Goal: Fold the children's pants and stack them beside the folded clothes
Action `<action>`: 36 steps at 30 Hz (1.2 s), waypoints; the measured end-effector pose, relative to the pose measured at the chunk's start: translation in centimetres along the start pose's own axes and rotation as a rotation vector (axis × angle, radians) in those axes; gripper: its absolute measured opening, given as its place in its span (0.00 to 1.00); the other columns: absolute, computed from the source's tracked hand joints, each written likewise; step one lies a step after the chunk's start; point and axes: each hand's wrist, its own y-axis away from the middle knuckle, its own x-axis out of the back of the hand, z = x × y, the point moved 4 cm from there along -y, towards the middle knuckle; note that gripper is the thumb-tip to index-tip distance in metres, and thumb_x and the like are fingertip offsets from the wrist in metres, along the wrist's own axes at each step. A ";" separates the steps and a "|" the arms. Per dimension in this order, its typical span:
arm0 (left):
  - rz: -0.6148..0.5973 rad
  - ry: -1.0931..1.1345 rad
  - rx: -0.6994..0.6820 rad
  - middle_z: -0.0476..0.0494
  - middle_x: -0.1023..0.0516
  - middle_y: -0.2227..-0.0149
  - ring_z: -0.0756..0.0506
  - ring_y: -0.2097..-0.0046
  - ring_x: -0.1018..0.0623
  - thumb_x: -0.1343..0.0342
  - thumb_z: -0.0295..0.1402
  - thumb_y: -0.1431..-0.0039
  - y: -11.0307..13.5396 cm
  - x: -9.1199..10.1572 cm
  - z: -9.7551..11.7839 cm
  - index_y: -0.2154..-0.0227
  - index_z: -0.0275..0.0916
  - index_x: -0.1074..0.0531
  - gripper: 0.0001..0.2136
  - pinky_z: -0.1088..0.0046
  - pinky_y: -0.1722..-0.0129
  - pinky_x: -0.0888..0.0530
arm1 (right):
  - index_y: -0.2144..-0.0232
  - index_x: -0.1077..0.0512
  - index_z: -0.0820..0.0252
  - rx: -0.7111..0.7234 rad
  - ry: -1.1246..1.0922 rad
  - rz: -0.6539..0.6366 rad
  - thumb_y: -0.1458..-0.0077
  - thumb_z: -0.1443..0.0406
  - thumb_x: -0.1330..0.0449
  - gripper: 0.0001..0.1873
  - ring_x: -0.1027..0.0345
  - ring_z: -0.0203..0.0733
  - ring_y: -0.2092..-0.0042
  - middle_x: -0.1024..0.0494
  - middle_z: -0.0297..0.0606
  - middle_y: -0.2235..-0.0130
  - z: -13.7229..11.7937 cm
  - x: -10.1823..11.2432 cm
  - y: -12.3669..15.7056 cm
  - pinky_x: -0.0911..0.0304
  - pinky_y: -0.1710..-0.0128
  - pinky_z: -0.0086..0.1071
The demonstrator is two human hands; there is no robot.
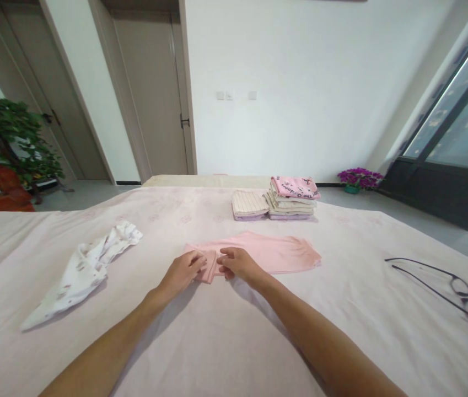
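Observation:
A pair of pink trousers [275, 253], as it looks, lies flat and doubled lengthwise across the middle of the bed-like surface. Its left end is turned over on itself into a short flap. My left hand [186, 270] has its fingers curled onto that flap at the left edge. Just to the right, my right hand [237, 263] rests by the flap's inner edge, fingers bent but apart, touching the cloth. The undersides of the fingertips are hidden.
A crumpled white printed garment [85, 270] lies at the left. Behind the pink cloth stand a low striped folded pile [250, 204] and a taller stack of folded clothes [294, 201] topped with pink. Black-framed glasses [461, 292] lie at the right on the pale sheet [217, 347].

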 end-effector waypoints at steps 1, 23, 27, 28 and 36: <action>0.003 -0.038 -0.017 0.47 0.23 0.67 0.46 0.63 0.24 0.53 0.41 0.39 0.3 0.3 0.0 0.69 0.39 0.26 0.14 0.73 0.64 0.33 | 0.45 0.34 0.69 -0.007 0.022 0.015 0.48 0.70 0.40 0.27 0.30 0.35 0.75 0.22 0.36 0.72 0.3 -0.1 -0.5 0.39 0.80 0.24; -0.026 -0.393 -0.228 0.42 0.22 0.64 0.45 0.59 0.24 0.51 0.33 0.36 1.6 -0.3 1.0 0.65 0.40 0.25 0.10 0.72 0.59 0.33 | 0.42 0.33 0.65 0.134 0.488 0.060 0.45 0.68 0.45 0.27 0.39 0.30 0.81 0.24 0.31 0.75 0.1 0.3 -0.3 0.46 0.79 0.24; -0.005 -0.343 -0.184 0.43 0.20 0.63 0.45 0.60 0.23 0.51 0.33 0.37 1.4 0.1 0.9 0.66 0.41 0.23 0.10 0.73 0.61 0.34 | 0.42 0.32 0.64 0.169 0.531 0.073 0.45 0.68 0.45 0.27 0.37 0.31 0.79 0.22 0.33 0.73 0.2 0.3 -0.4 0.44 0.76 0.25; 0.002 -0.323 -0.170 0.44 0.20 0.63 0.45 0.61 0.23 0.51 0.34 0.37 1.3 0.2 0.9 0.67 0.41 0.23 0.11 0.73 0.61 0.34 | 0.42 0.32 0.64 0.175 0.540 0.076 0.44 0.68 0.45 0.26 0.37 0.31 0.79 0.22 0.33 0.73 0.2 0.3 -0.4 0.43 0.75 0.25; 0.002 -0.203 -0.074 0.49 0.21 0.72 0.46 0.68 0.25 0.50 0.39 0.40 0.7 1.2 0.4 0.75 0.41 0.24 0.14 0.73 0.68 0.38 | 0.42 0.32 0.62 0.186 0.563 0.084 0.44 0.67 0.45 0.26 0.36 0.31 0.78 0.21 0.33 0.71 0.7 0.3 -0.7 0.44 0.75 0.25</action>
